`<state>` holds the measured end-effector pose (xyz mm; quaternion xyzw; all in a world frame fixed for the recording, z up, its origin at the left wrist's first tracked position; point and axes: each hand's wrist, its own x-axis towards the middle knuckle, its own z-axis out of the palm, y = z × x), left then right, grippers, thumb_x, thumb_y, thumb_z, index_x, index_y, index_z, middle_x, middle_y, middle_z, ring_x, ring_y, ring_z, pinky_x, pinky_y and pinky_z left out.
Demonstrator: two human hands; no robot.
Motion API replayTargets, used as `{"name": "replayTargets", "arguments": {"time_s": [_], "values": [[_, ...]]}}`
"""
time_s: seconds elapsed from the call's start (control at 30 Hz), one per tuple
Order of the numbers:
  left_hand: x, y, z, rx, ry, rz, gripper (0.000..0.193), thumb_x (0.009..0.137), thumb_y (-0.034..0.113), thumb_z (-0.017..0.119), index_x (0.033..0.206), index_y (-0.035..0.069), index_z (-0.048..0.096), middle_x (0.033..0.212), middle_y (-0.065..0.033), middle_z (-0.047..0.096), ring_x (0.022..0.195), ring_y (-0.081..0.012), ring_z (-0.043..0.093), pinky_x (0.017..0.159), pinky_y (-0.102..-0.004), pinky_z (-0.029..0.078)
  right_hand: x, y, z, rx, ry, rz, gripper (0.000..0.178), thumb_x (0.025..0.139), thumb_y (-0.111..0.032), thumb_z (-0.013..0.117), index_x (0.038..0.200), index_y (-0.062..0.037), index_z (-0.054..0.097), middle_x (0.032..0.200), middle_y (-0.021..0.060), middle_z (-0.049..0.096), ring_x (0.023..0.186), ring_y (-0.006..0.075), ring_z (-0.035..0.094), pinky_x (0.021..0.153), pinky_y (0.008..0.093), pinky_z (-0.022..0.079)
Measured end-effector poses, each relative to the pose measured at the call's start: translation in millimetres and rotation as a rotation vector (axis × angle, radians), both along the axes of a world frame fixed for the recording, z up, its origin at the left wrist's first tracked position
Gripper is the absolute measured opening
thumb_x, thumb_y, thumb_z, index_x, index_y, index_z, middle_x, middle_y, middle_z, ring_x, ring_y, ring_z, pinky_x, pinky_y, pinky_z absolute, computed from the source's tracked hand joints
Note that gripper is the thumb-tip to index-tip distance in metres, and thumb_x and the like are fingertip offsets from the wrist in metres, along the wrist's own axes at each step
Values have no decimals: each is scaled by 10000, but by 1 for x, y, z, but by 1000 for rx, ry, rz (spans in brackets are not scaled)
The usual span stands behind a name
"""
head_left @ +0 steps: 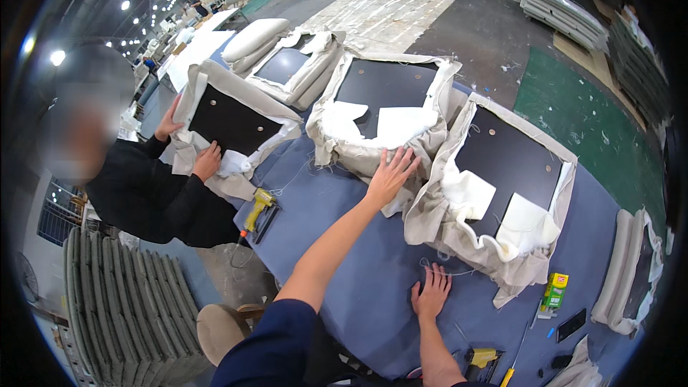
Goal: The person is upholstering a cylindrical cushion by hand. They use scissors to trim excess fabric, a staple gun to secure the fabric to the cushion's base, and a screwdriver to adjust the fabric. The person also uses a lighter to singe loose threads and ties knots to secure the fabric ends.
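Observation:
My left hand [392,175] lies with fingers spread on the near edge of an upturned seat cushion [337,140], which has beige fabric, a black base board and white padding. My right hand [432,292] is open, fingers outstretched, on the blue-covered table [344,272]. Close to its fingertips runs a thin pale cord [459,272]. Just beyond that hand, a second upturned cushion [469,161] has loose fabric and white padding folded onto its black board. At the left, a co-worker's two hands hold another cushion [233,120] tilted up.
A yellow staple gun [261,209] lies at the table's left edge, another staple gun [484,360] at the near edge. A yellow-green box [555,291], a phone [572,325] and a screwdriver [510,373] are at right. Grey cushions [129,301] are stacked lower left.

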<state>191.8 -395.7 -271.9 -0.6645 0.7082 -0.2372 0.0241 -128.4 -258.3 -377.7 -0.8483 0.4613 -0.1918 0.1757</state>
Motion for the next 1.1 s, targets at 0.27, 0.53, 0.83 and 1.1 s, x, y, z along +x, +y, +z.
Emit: {"name": "replayTargets", "arguments": {"time_s": [0.27,0.53,0.83,1.1], "values": [[24,-80,-36,-272,-30,-35,593,886,125,574,1461,180,442,1172,-100,526,1036,-255,548,879,-463,440,-3,-2,-3,2,50,-21,486,821,-262,607,1273,-84,588,1419,107,534,1378,327,433,1199,563,246],[44,-81,16,-524,894,460,188,834,126,655,1005,50,676,828,-237,683,870,-462,659,781,-516,514,1,2,0,-52,38,3,491,822,-248,599,1278,-67,573,1418,121,527,1372,332,433,1199,553,253],[-18,128,173,-714,1521,628,529,990,212,577,1410,-86,456,1329,-225,605,1240,-303,582,1045,-390,442,-2,5,18,-109,-51,-34,447,850,-242,607,1261,-67,583,1374,133,543,1342,346,447,1190,545,260],[-236,360,67,-662,1381,738,395,978,135,551,1342,-20,533,1250,-229,646,1162,-346,633,988,-417,490,28,-15,175,1006,-913,72,623,1005,-546,452,1384,-70,585,1184,90,708,1132,191,637,1007,410,431]]}}
